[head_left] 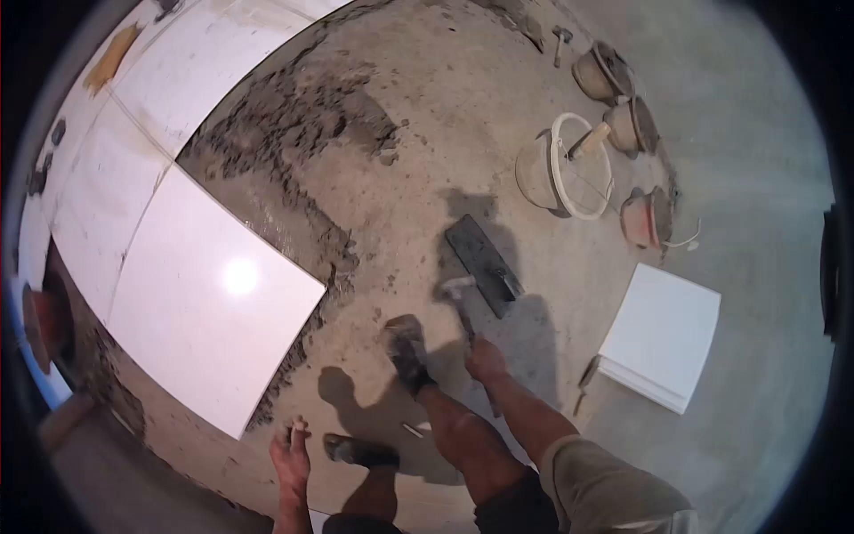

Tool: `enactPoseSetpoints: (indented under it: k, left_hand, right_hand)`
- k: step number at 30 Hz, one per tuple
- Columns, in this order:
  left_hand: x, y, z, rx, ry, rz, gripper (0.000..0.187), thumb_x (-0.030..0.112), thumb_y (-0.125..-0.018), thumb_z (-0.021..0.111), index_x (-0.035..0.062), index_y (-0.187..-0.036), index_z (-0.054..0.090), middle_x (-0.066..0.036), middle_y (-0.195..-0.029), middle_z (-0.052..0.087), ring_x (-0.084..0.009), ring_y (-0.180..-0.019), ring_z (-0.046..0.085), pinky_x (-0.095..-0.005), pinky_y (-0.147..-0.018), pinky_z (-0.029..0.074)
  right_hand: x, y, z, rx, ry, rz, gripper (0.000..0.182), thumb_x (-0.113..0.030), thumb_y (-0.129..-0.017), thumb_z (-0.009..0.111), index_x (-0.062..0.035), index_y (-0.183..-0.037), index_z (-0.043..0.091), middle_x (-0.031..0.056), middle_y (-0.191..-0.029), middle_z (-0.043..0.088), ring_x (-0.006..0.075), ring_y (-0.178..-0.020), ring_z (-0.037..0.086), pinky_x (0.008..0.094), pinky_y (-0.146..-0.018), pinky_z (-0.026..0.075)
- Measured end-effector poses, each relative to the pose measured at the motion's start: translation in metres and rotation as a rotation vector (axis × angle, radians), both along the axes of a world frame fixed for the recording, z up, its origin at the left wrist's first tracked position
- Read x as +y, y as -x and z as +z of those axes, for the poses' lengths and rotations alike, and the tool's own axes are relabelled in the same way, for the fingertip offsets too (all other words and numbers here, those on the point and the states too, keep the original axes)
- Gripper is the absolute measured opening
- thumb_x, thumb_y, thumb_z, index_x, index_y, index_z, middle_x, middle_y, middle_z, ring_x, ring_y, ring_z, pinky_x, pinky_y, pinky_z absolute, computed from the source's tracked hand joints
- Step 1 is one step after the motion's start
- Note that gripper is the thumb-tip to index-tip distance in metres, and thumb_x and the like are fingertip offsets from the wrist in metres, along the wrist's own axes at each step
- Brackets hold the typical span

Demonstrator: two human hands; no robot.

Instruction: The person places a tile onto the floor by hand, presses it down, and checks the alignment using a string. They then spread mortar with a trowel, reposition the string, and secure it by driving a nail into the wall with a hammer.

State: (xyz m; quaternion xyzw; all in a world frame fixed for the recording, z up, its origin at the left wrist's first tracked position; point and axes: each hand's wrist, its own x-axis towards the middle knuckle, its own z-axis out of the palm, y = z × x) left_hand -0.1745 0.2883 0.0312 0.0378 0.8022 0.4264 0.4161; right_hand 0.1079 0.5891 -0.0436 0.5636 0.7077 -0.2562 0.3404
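My right hand (486, 359) is closed around the handle of a hammer (464, 313), whose head points away from me above the floor. Just beyond the hammer lies a dark flat float (480, 264). Low in the view, my left hand (291, 456) has its fingers curled together; whether a small thing is pinched in them I cannot make out. It is nearest to the corner of a large white tile (200, 311), which lies beside other laid tiles (209, 67). Rough grey mortar (294, 120) borders the tiles.
A pale bucket (536, 175) holds a wooden-handled tool. Several basins (598, 76) stand along the right, near another hammer (559, 46). A stack of white tiles (663, 334) is at the right, with a tool (586, 378) beside it. My shoes (406, 351) are on the floor.
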Motion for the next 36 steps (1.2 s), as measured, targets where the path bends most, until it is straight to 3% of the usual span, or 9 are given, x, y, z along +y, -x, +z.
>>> enactPoseSetpoints:
  k: [7,13,15,22,26,28,30,34,36]
  left_hand:
    - [0.059,0.034,-0.013,0.022,0.171,-0.220,0.034,0.026,-0.089,0.051,-0.0034,-0.103,0.059,-0.011,-0.083,0.062,-0.0171,-0.071,0.060,-0.0290,-0.065,0.048]
    - [0.243,0.044,0.071,-0.013,0.076,-0.346,0.030,0.020,-0.087,0.054,-0.0045,-0.105,0.059,-0.012,-0.086,0.062,-0.0190,-0.072,0.061,-0.0294,-0.068,0.049]
    - [0.293,0.045,0.083,-0.102,0.147,-0.362,0.031,0.020,-0.087,0.055,-0.0039,-0.106,0.058,-0.011,-0.086,0.062,-0.0183,-0.073,0.062,-0.0284,-0.067,0.049]
    - [0.432,0.069,0.111,-0.063,0.008,-0.433,0.036,0.031,-0.092,0.052,-0.0039,-0.099,0.058,-0.009,-0.086,0.064,-0.0161,-0.075,0.060,-0.0272,-0.068,0.048]
    - [0.455,0.078,0.093,-0.119,-0.026,-0.336,0.033,0.029,-0.089,0.053,-0.0030,-0.091,0.061,-0.010,-0.071,0.063,-0.0165,-0.066,0.059,-0.0313,-0.063,0.047]
    - [0.471,0.088,0.088,-0.050,0.169,-0.555,0.031,0.027,-0.083,0.054,-0.0023,-0.088,0.063,-0.011,-0.074,0.065,-0.0202,-0.069,0.062,-0.0336,-0.066,0.049]
    - [0.490,0.089,0.067,-0.055,0.358,-0.608,0.036,0.031,-0.081,0.054,-0.0010,-0.092,0.065,-0.012,-0.078,0.065,-0.0212,-0.074,0.063,-0.0337,-0.070,0.049]
    - [0.578,0.088,0.096,-0.047,0.335,-0.744,0.039,0.030,-0.081,0.055,-0.0017,-0.101,0.064,-0.014,-0.086,0.065,-0.0212,-0.079,0.063,-0.0338,-0.073,0.049]
    - [0.625,0.095,0.117,-0.134,0.318,-0.652,0.039,0.029,-0.081,0.056,-0.0026,-0.102,0.063,-0.014,-0.087,0.065,-0.0208,-0.080,0.063,-0.0335,-0.074,0.049]
  right_hand:
    - [-0.004,-0.036,-0.046,-0.030,0.144,-0.339,0.044,-0.027,-0.081,0.053,-0.0019,-0.115,0.044,0.0264,-0.103,0.060,0.0422,-0.100,0.057,0.0485,-0.085,0.046]
    - [0.063,-0.008,0.043,0.017,0.188,-0.562,0.036,-0.024,-0.075,0.056,0.0009,-0.101,0.056,0.0264,-0.099,0.061,0.0422,-0.099,0.057,0.0467,-0.086,0.046]
    - [0.092,-0.008,0.069,-0.034,0.357,-0.497,0.032,-0.024,-0.075,0.056,0.0009,-0.095,0.059,0.0259,-0.097,0.062,0.0411,-0.097,0.058,0.0467,-0.085,0.047]
    - [0.202,0.005,0.183,0.191,0.323,-0.334,0.032,-0.028,-0.075,0.059,-0.0023,-0.094,0.060,0.0220,-0.092,0.064,0.0390,-0.092,0.060,0.0476,-0.081,0.047]
    - [0.255,0.003,0.232,0.239,0.067,-0.403,0.028,-0.027,-0.073,0.061,-0.0039,-0.089,0.060,0.0198,-0.100,0.061,0.0374,-0.096,0.058,0.0444,-0.080,0.047]
    - [0.299,-0.006,0.242,0.304,-0.098,-0.350,0.027,-0.027,-0.073,0.062,-0.0043,-0.088,0.060,0.0195,-0.103,0.059,0.0369,-0.098,0.056,0.0431,-0.080,0.047]
    - [0.348,-0.002,0.249,0.388,-0.543,-0.009,0.024,-0.022,-0.070,0.063,-0.0050,-0.086,0.061,0.0193,-0.112,0.056,0.0362,-0.102,0.054,0.0413,-0.081,0.046]
    - [0.414,-0.012,0.179,0.417,-0.396,0.001,0.033,-0.025,-0.069,0.064,-0.0075,-0.097,0.062,0.0148,-0.100,0.062,0.0346,-0.096,0.058,0.0424,-0.080,0.048]
    - [0.430,-0.004,0.164,0.273,0.193,-0.479,0.030,-0.024,-0.069,0.064,-0.0004,-0.087,0.060,0.0190,-0.095,0.063,0.0301,-0.092,0.061,0.0383,-0.077,0.048]
